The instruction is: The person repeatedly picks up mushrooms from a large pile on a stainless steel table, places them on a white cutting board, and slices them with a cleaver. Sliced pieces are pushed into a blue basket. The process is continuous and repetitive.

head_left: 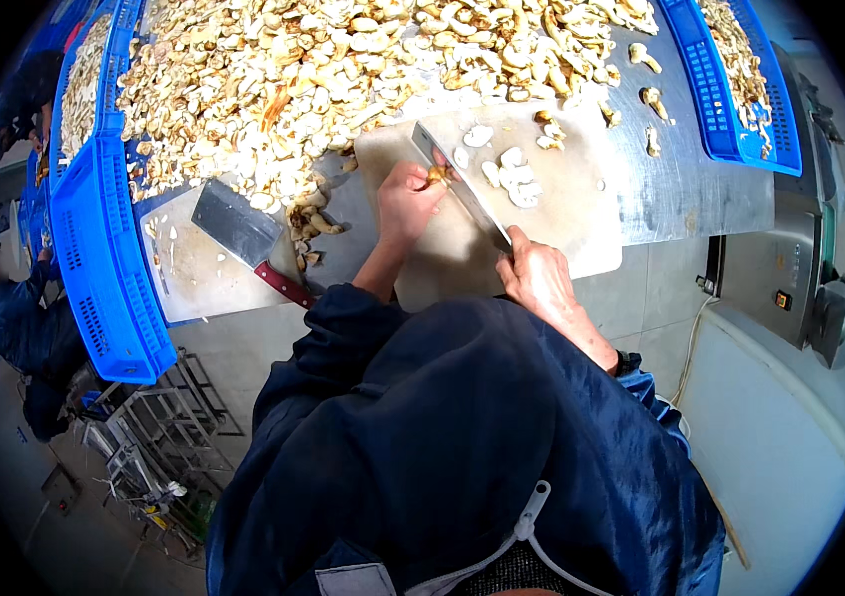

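Observation:
On a pale cutting board [581, 233] my left hand [404, 207] is closed, its fingers curled around a small brown-and-white mushroom [438, 174]. My right hand [539, 276] grips a cleaver [480, 211] by its handle, which the fingers mostly hide. The blade slants up and left across the board, its side close against the mushroom and the left fingertips. Several white mushroom slices [516, 181] lie right of the blade, with browner pieces [549, 137] farther back. Beyond the board spreads a big heap of mushrooms [273, 89].
A second cleaver [238, 223] with a red handle rests on another board [189, 278] at left. Blue plastic crates stand at the left [104, 248] and far right [705, 99]. Loose mushrooms [653, 99] dot the metal table [681, 194]. Another person [20, 313] sits far left, beside metal frames [159, 427].

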Motion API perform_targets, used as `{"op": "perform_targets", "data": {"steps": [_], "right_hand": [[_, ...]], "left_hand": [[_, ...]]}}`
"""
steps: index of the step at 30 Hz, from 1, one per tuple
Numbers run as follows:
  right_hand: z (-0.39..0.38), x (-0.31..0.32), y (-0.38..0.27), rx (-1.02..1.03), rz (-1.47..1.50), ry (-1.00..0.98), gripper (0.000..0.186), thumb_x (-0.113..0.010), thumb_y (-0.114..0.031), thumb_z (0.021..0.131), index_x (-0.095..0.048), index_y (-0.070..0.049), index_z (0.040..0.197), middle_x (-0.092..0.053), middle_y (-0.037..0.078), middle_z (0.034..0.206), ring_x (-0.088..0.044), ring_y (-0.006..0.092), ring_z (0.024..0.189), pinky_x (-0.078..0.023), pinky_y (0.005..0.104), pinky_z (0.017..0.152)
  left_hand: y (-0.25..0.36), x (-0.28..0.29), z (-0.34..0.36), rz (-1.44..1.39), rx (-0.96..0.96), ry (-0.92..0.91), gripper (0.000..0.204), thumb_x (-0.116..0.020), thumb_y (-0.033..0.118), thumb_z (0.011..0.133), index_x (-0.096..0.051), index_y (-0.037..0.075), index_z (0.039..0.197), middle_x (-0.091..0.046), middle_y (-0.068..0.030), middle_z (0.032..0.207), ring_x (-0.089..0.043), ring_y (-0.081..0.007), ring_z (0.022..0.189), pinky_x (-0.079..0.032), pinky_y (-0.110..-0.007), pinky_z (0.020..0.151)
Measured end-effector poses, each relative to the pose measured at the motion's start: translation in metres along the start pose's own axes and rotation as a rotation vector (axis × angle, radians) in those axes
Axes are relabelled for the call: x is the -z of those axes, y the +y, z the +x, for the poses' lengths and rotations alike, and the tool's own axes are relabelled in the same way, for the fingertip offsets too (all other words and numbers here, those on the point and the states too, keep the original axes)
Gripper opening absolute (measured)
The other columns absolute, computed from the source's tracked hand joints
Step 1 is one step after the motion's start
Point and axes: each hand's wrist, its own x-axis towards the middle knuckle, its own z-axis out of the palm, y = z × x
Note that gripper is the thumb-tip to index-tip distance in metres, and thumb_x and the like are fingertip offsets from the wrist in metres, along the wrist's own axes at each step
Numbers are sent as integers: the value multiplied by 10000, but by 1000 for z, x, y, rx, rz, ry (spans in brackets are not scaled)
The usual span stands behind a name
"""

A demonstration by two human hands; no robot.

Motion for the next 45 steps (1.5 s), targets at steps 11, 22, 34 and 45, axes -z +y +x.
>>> {"op": "perform_targets", "data": {"steps": [11, 22, 34, 45], "right_hand": [[-5, 1, 0, 29, 60, 25, 207, -539, -155, 833, -523, 15, 950, -601, 247, 648, -616, 432, 648, -495, 498, 650], [2, -18, 8, 23, -33, -20, 241, -555, -139, 823, -523, 7, 1011, -625, 226, 708, -627, 412, 679, -508, 478, 653], [-61, 24, 88, -303, 560, 421, 234, -589, -114, 864, -583, 36, 1043, -491, 53, 528, -474, 92, 461, -408, 290, 445], [-89, 35, 111, -485, 673, 563, 113, -596, -97, 855, -577, 10, 888, -534, 27, 550, -513, 90, 444, -414, 266, 428]], "left_hand": [[15, -4, -5, -86, 35, 59, 173, -670, -5, 771, -523, -3, 861, -608, -58, 696, -557, -107, 504, -469, -246, 459], [17, -3, -5, 128, 124, 49, 177, -649, -30, 756, -487, 10, 814, -608, -50, 656, -593, -112, 574, -479, -247, 477], [26, -25, 17, 711, -739, -80, 591, -745, 177, 747, -475, 18, 1248, -431, -189, 1314, -367, -380, 1257, -298, -485, 1038], [50, -116, 37, 746, -794, -212, 351, -596, 39, 794, -577, 54, 1144, -531, -144, 1222, -452, -342, 1183, -350, -440, 1001]]}}
